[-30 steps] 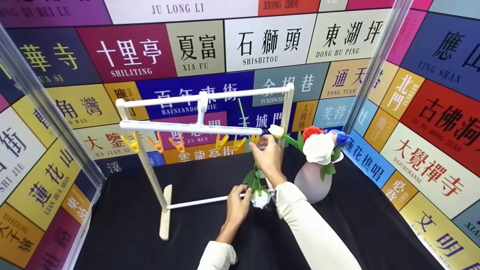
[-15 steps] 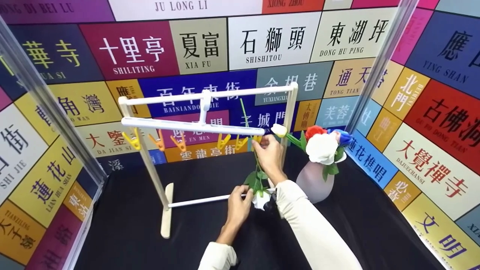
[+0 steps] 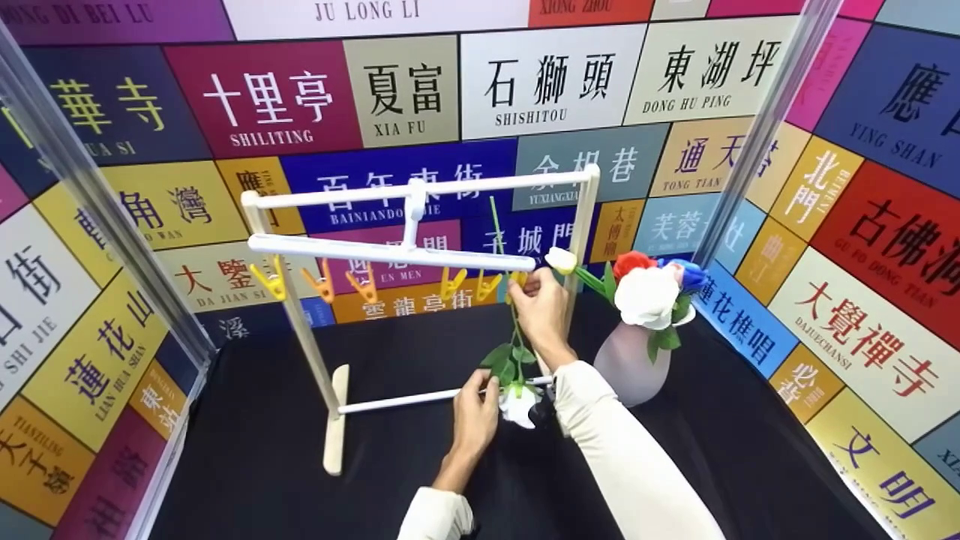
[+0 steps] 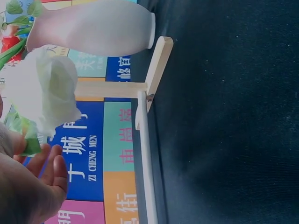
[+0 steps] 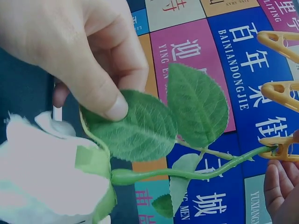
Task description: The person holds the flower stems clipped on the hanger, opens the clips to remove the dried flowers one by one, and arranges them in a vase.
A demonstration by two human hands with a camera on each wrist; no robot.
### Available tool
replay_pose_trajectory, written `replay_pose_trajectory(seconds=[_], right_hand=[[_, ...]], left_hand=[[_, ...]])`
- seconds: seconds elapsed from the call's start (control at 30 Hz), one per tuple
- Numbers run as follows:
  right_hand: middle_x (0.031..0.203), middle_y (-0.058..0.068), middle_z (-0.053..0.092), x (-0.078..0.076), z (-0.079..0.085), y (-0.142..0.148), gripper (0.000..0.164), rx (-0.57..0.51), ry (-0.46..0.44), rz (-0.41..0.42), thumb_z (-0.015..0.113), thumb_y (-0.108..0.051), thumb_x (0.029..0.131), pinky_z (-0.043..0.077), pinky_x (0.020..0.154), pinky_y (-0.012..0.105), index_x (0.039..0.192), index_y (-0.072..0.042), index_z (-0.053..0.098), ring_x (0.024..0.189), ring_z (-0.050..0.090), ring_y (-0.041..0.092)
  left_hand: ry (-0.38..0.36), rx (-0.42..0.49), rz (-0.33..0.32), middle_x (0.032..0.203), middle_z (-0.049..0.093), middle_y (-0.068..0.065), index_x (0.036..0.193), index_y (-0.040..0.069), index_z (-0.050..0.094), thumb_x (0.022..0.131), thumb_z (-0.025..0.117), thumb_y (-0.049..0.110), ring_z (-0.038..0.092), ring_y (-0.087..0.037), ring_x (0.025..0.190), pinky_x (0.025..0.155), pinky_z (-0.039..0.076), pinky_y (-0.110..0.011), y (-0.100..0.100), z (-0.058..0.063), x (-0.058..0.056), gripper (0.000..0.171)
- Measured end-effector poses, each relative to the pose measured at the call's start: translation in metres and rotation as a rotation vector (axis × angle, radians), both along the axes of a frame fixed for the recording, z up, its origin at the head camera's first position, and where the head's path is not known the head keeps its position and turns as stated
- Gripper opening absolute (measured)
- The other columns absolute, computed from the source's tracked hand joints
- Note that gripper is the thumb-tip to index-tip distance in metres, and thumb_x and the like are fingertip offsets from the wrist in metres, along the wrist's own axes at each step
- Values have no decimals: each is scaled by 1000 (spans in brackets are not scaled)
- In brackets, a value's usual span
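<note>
A white rose (image 3: 519, 406) hangs head down, its green stem running up past a yellow clothespin (image 5: 280, 148) under the right end of the white hanger (image 3: 390, 251). My left hand (image 3: 474, 416) pinches one of its leaves (image 5: 135, 123) between thumb and fingers, beside the bloom. Higher up, my right hand (image 3: 541, 307) grips the yellow clothespin, whose tips sit around the stem in the right wrist view. In the left wrist view the bloom (image 4: 44, 91) stands just past my left fingertips.
The hanger hooks over a wooden frame's top bar (image 3: 495, 184); several other clothespins (image 3: 361, 283) dangle from it. Right of the frame stands a pale vase (image 3: 631, 367) with red, white and blue flowers, and a white tulip (image 3: 561, 260) leaning left. Black cloth (image 3: 300, 502) covers the table.
My left hand has shifted slightly left and down with the leaf, and the bloom tips a little lower. My right hand stays at the clothespin. The head view has drifted slightly.
</note>
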State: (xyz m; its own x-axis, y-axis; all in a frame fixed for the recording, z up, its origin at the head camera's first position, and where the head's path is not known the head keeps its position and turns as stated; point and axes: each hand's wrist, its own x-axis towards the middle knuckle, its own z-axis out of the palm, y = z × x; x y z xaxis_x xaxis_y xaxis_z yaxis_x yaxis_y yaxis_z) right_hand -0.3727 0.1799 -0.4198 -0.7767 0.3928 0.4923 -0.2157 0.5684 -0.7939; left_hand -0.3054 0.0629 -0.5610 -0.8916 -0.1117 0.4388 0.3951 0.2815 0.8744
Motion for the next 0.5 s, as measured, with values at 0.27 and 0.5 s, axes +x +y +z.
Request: replay_pose_trajectory(seconds=[0.27, 0.5], right_hand=[[82, 9, 72, 1, 2, 0, 20, 1, 13, 5, 76, -21, 83, 53, 71, 36, 87, -5, 64, 77, 68, 23], [81, 9, 71, 1, 3, 0, 18, 7, 20, 9, 76, -19, 84, 53, 71, 35, 85, -6, 64, 76, 67, 22]], left_hand=[[33, -2, 33, 73, 66, -3, 95, 10, 69, 96, 61, 8, 55, -6, 65, 62, 46, -25, -1, 0, 1, 8], [23, -17, 42, 75, 66, 0, 94, 11, 68, 96, 60, 9, 56, -7, 67, 63, 48, -26, -2, 0, 3, 9]])
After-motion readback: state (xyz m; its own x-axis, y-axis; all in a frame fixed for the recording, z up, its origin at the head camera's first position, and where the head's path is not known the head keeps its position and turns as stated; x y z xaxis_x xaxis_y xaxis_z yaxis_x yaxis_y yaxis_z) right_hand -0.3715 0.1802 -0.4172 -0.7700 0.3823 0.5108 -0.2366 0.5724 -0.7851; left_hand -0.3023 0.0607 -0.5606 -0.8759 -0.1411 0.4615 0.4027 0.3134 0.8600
